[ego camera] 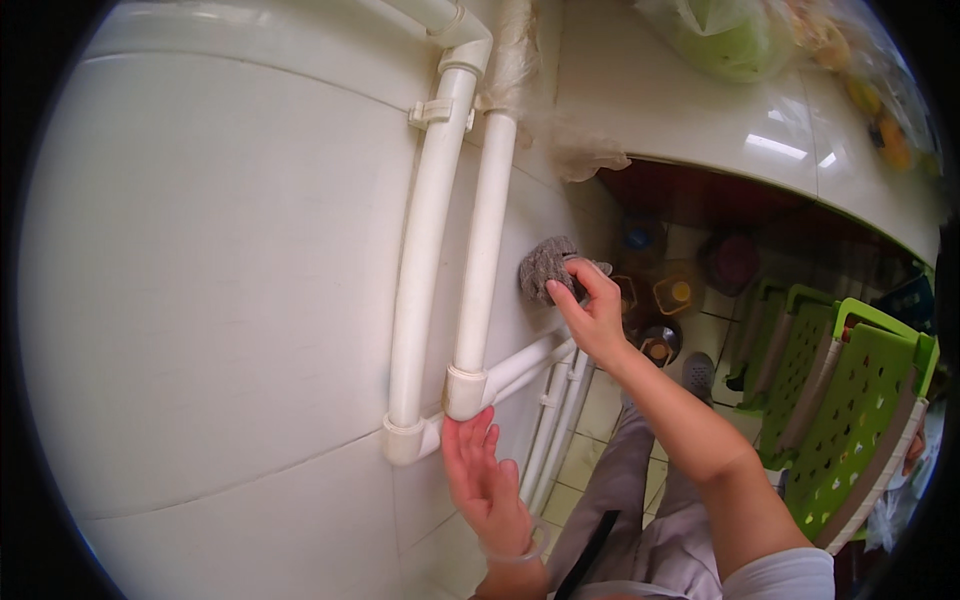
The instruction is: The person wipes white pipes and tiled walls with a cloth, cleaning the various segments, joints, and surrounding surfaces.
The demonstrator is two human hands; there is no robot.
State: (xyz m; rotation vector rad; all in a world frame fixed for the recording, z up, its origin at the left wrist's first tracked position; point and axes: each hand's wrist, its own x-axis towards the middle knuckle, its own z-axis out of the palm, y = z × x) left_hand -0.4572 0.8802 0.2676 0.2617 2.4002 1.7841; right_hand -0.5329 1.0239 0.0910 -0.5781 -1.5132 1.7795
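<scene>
My right hand (598, 311) pinches a bunched grey cloth (546, 268) between thumb and fingers, near the tiled wall and right of the white plastic pipes. Lower down, my left hand (484, 480) is palm up with its fingers extended and holds nothing. Its fingertips are at the underside of a white pipe elbow (466, 391); whether they press on it is hard to tell. One upright pipe (491, 247) runs up from that elbow. Beside it on the left stands a second pipe (429, 247), held by a wall clip (431, 112) and ending in another elbow (403, 441).
Plastic film (514, 60) wraps the upper pipe. A tiled counter (675, 127) juts out at upper right, carrying bagged produce (731, 45). Bottles (673, 292) stand on the floor beneath it. A green tiered plastic rack (855, 420) is at right. Thinner pipes (551, 420) run low along the wall.
</scene>
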